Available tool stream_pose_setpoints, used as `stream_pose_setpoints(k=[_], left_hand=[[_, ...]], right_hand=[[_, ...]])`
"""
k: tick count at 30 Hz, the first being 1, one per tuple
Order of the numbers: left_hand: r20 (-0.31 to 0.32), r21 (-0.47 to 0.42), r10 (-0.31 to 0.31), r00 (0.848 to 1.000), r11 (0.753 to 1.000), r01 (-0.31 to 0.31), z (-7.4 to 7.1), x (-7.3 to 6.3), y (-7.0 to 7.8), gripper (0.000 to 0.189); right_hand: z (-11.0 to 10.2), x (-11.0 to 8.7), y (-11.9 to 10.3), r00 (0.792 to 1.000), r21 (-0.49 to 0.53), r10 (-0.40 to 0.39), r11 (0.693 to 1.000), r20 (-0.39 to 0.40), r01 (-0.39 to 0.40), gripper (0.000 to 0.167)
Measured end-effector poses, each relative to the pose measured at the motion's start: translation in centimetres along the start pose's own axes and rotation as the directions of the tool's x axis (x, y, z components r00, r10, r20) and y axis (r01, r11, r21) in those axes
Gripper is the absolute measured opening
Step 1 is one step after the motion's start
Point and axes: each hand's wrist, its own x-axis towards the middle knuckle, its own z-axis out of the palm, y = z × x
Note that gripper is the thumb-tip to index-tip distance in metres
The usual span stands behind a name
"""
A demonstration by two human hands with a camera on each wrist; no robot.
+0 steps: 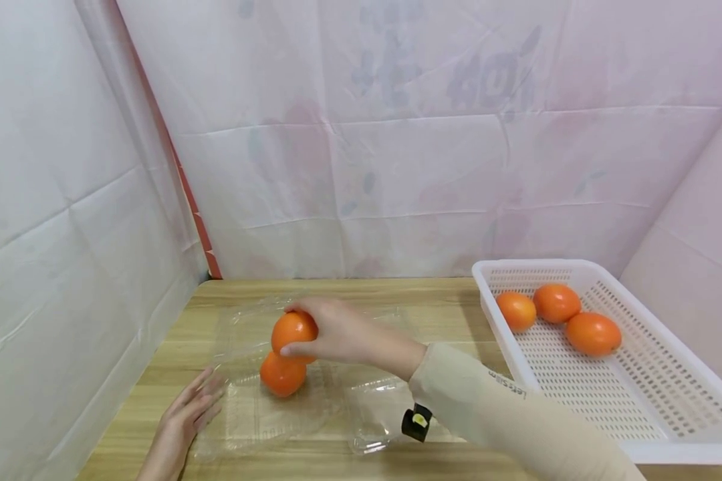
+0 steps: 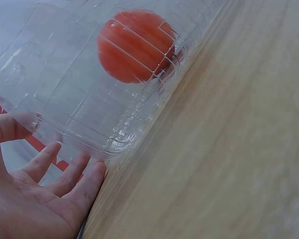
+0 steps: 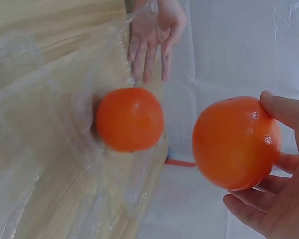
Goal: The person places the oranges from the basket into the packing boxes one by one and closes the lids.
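Observation:
My right hand [image 1: 339, 334] grips a smooth, round, orange-red fruit [image 1: 293, 332] between thumb and fingers, above a clear plastic clamshell box [image 1: 247, 417]. In the right wrist view the held fruit [image 3: 234, 144] hangs apart from a second such fruit [image 3: 130, 119], which sits in the box. From the head this second fruit [image 1: 283, 375] shows just below the held one. An orange sliver under my right hand is mostly hidden. My left hand [image 1: 186, 417], fingers loosely extended, is at the box's left edge; in the left wrist view its fingertips [image 2: 95, 172] are close against the clear plastic.
A white perforated basket [image 1: 656, 417] stands on the right, with three orange-red fruits [image 1: 593, 334] in its far part. The clear lid [image 1: 376, 414] lies right of the box on the wooden table [image 1: 445, 461]. Pale sheets [image 1: 397, 167] enclose the back and sides.

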Motion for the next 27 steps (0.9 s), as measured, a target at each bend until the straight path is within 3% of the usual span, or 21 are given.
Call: stream_pose_setpoints(k=[10, 16, 21, 27], left_hand=[[-0.023, 0.014, -0.051, 0.998, 0.999, 0.051, -0.1, 0.0, 0.1, 0.037], [0.014, -0.014, -0.002, 1.000, 1.000, 0.002, -0.2, 0.0, -0.1, 0.041], [0.018, 0.026, -0.038, 0.999, 0.999, 0.037, -0.3, 0.1, 0.1, 0.035], [0.019, 0.026, -0.026, 0.999, 0.999, 0.026, -0.3, 0.1, 0.1, 0.034]], right_hand=[[1.9, 1.7, -1.9, 0.998, -0.072, -0.063, 0.995, 0.018, 0.064, 0.062], [3.3, 3.0, -2.7, 0.995, -0.130, -0.093, 0.987, 0.046, 0.099, 0.060], [4.7, 3.8, -3.5, 0.988, -0.211, -0.129, 0.967, 0.085, 0.144, 0.059], [5.9, 4.5, -4.3, 0.980, -0.261, -0.122, 0.952, 0.155, 0.159, 0.061]])
